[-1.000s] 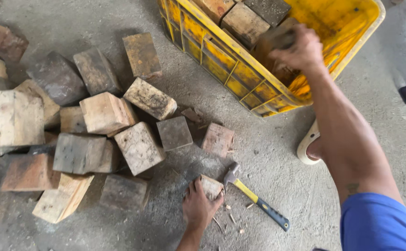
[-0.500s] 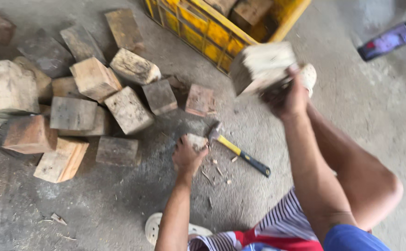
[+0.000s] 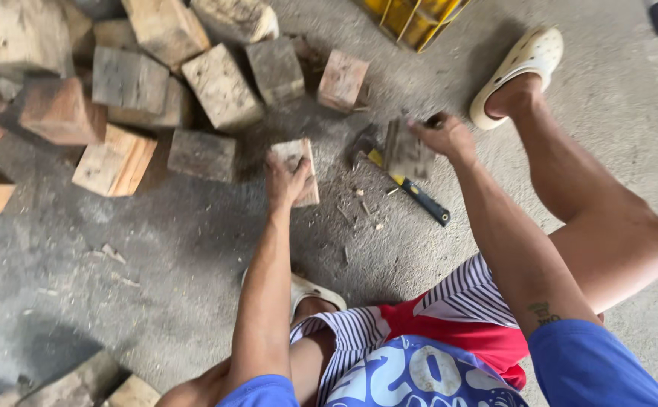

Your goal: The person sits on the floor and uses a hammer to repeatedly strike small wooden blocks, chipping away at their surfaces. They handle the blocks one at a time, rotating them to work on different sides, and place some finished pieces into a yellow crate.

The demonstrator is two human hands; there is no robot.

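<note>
Gripping a grey wood block (image 3: 406, 151), the right hand (image 3: 445, 136) reaches down; the left hand (image 3: 285, 181) clasps a pale block (image 3: 302, 169).

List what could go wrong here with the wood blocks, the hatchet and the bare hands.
1. The hatchet lies on the floor under the dark block held by the right hand; setting the block down there could strike the blade or catch fingers.
2. The left hand presses a pale block bare; splinters are likely.
3. The foot in an open sandal sits close to the work, so a dropped block could hit it.
</note>
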